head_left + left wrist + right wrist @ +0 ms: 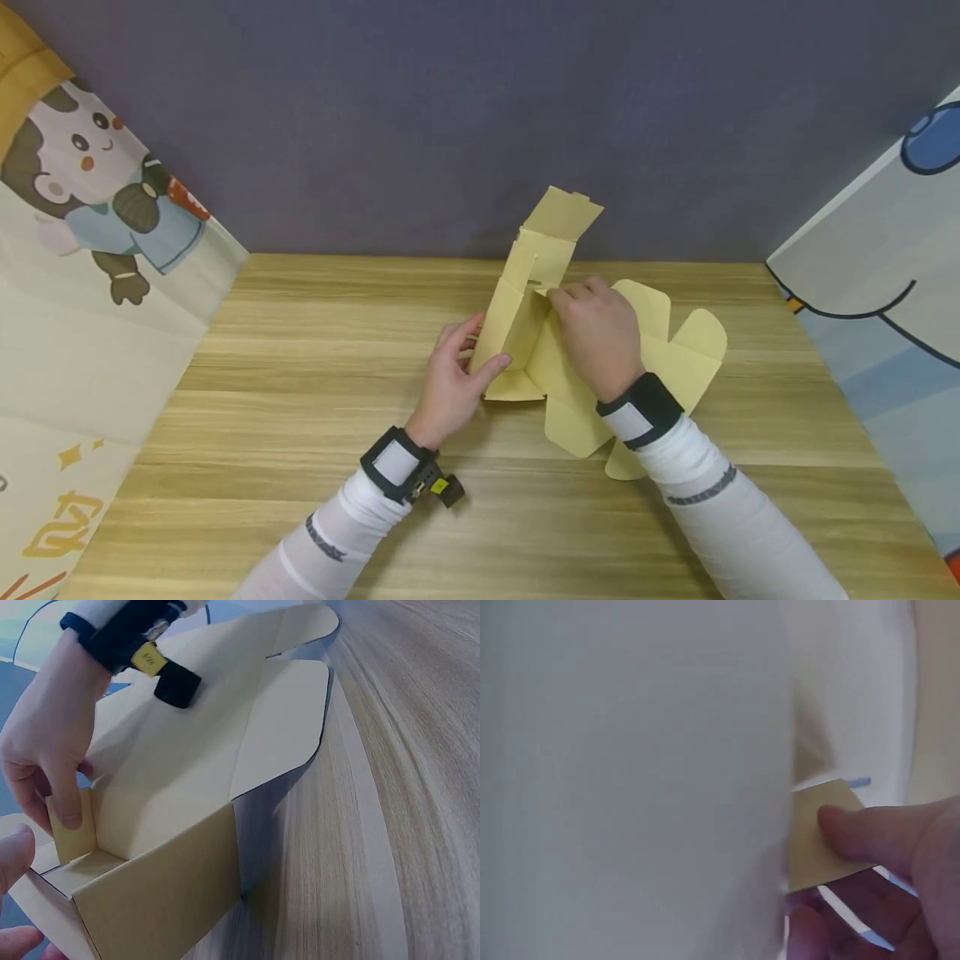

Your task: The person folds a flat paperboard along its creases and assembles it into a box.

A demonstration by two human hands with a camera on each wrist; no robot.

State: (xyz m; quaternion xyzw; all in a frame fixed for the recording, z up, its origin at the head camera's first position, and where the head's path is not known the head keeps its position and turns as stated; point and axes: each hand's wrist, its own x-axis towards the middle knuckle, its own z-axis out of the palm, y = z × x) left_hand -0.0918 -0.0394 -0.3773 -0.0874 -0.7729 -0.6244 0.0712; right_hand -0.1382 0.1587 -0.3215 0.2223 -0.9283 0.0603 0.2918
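A partly folded cardboard box (504, 323), pale yellow-brown, stands on the table with its panels spread out. My left hand (450, 379) holds its left wall, thumb at the front and fingers along the outer side. At the box's inner right, my right hand (600, 337) pinches a small flap (810, 844) between thumb and fingers. The left wrist view shows this right hand (56, 742) reaching down at the flap (75, 825), beside the folded wall (165, 892). A wide panel hides much of the right wrist view.
The wide lid panel (682, 367) with rounded tabs lies spread to the right, partly under the right forearm. A tall end panel (564, 212) sticks up at the back. The wooden table (300, 333) meets a dark back wall (480, 125), with printed cartoon panels on both sides.
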